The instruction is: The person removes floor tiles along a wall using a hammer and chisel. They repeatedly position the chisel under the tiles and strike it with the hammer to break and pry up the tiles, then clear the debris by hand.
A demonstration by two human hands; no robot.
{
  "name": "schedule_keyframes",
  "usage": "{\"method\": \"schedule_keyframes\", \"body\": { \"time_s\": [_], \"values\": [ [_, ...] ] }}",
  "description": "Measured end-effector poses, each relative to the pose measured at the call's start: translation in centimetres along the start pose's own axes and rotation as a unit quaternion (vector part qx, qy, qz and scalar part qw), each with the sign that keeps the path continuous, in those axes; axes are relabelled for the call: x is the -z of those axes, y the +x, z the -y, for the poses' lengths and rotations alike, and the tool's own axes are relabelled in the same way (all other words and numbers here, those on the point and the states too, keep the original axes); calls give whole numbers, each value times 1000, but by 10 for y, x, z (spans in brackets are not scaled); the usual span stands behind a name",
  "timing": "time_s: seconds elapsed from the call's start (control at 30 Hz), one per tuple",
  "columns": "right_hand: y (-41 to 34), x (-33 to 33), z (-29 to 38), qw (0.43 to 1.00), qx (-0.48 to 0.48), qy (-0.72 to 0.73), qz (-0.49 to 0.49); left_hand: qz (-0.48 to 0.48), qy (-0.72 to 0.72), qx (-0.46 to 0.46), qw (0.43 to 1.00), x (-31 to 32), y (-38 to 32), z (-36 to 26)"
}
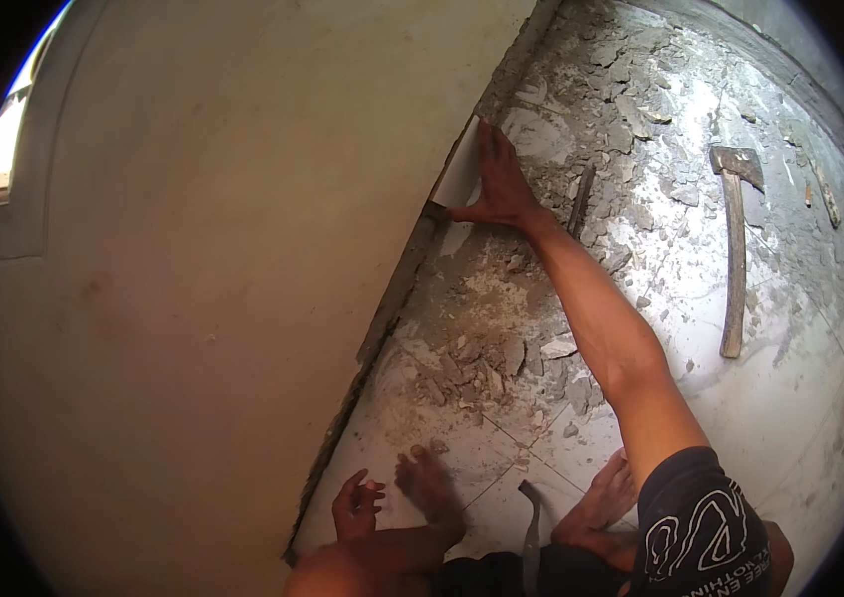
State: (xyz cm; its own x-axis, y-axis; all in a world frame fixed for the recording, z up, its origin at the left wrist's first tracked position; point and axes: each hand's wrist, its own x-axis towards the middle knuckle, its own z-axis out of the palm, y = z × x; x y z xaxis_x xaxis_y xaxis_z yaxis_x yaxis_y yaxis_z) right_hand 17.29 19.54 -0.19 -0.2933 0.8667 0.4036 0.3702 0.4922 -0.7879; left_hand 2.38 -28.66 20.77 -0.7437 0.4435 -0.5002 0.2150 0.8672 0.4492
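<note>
At the foot of the wall, my right hand is spread over a short white tile piece, holding it upright in the rough channel along the wall base. The thumb lies by the tile's near end and the fingers reach toward its far end. My left hand hovers low beside my left foot, fingers loosely bent and apart, with nothing visible in it. A dark narrow metal bar rests in the rubble just right of my right hand. Between my feet is a flat grey strip, its exact kind unclear.
An axe with a wooden handle lies on the dusty tiled floor at right. Broken mortar covers much of the floor along the plastered wall. A small orange stub and a thin pale stick lie beyond the axe.
</note>
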Motion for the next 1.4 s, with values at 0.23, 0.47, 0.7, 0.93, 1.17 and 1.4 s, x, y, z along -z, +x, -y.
{"method": "schedule_keyframes", "body": {
  "time_s": [0.23, 0.47, 0.7, 0.93, 1.17, 1.4],
  "values": [
    [0, -3, -5, 999, -13, -45, 20, -28, 124, -238, 963, -19, 88, 44],
    [5, -3, 9, 998, -22, -60, 26, -14, 277, -423, 863, -33, 194, 159],
    [1, -2, 6, 997, -20, -76, 25, -25, 224, -466, 855, -36, 203, 170],
    [1, -1, 15, 996, -49, -69, 31, -37, 294, -471, 831, -37, 204, 182],
    [3, -4, 22, 992, -100, -70, 29, -49, 272, -513, 812, -34, 207, 174],
    [0, 0, 22, 991, -117, -58, 40, -37, 263, -470, 842, -34, 204, 186]
  ]
}}
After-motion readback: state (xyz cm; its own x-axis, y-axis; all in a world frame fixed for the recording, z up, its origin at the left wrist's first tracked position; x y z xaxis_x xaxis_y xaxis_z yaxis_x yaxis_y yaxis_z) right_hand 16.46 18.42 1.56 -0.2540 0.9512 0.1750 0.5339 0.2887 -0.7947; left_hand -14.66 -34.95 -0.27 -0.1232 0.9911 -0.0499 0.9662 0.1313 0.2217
